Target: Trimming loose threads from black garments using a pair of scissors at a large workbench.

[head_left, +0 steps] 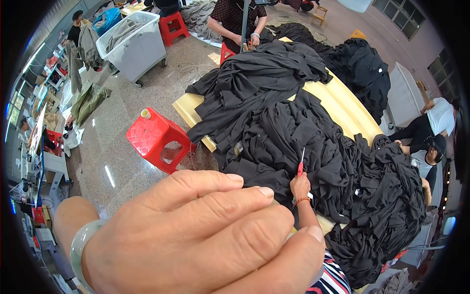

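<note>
Item: my left hand, lower centre, raised close to the lens, fingers together, holding nothing. My right hand, centre, grips red-handled thread snips blade-up, resting against heaped black fabric garments piled over the pale wooden table.

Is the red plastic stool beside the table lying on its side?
No, the red plastic stool stands upright on the floor next to the wooden table, with a small pale cup on its seat.

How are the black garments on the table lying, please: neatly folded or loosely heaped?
Loosely heaped: the black garments lie crumpled and overlapping across the yellow table.
</note>
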Tool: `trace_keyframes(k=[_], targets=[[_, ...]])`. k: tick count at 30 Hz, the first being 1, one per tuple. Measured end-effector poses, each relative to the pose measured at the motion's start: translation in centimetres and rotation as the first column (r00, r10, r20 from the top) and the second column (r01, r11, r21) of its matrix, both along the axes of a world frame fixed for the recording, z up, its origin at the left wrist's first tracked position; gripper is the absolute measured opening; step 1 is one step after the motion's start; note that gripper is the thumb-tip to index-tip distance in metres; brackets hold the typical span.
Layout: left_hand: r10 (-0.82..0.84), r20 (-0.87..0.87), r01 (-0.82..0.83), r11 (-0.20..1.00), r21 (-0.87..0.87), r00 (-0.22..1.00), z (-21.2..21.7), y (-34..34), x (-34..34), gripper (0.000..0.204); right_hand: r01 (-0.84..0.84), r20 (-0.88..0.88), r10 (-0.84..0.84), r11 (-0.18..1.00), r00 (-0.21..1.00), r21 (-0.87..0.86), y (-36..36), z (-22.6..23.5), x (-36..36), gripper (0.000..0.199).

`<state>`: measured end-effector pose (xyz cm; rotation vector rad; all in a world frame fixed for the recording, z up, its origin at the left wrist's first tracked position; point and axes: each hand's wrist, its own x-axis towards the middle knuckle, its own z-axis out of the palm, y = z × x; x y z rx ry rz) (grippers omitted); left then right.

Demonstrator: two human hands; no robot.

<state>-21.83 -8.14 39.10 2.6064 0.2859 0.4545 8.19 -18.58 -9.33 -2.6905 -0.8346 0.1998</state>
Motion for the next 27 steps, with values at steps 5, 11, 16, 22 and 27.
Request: trace_keyframes(k=[5,11,16,22,27], targets=[[0.271,0.474,-0.361,0.926,0.11,0.838,-5.7,-1.3,1.6,0.019,-0.005,-0.003,0.005,1.0,1.0,0.003,0.1,-0.9,0.1,0.019],[0.241,0.458,-0.327,0.938,0.118,0.856,-5.6,-2.0,1.8,0.022,0.001,-0.029,-0.001,1.0,1.0,-0.003,0.1,-0.4,0.0,0.02],[0.209,0.448,-0.291,0.949,0.121,0.869,-5.7,-1.5,1.9,0.025,0.009,-0.038,-0.01,1.0,0.999,-0.009,0.2,-0.4,-0.1,0.02],[0.168,0.438,-0.242,0.963,0.12,0.883,-6.1,-0.6,2.1,0.028,0.008,0.009,-0.008,1.0,1.0,0.02,0.0,-1.1,-0.2,0.019],[0.139,0.425,-0.206,0.972,0.114,0.895,-6.4,0.2,2.0,0.031,-0.002,0.022,0.001,0.999,1.0,0.037,-0.1,-1.5,0.0,0.018]])
